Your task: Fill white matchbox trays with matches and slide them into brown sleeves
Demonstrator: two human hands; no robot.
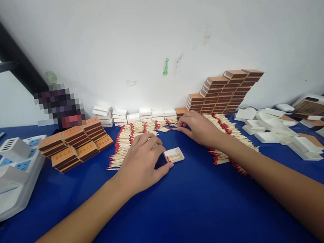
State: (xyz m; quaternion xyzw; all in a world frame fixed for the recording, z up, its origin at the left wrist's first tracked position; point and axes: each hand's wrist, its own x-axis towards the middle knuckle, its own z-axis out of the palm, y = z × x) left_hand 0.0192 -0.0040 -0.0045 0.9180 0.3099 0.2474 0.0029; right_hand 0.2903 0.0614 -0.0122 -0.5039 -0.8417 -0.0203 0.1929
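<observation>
Left hand point(142, 163) curled beside tray point(174, 155) mid-table point(176, 217), thumb on its edge, grip unclear; right hand point(199, 128) fingertips closing on matches point(139, 135) beyond. Probably light, flimsy card: best pinched by long sides. Boxes point(224, 92) behind.

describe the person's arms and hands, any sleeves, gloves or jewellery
The left hand and right hand are ungloved, and no ring, watch or bracelet shows on either. Both forearms are bare right to the frame edge, with no sleeve in view.
</observation>
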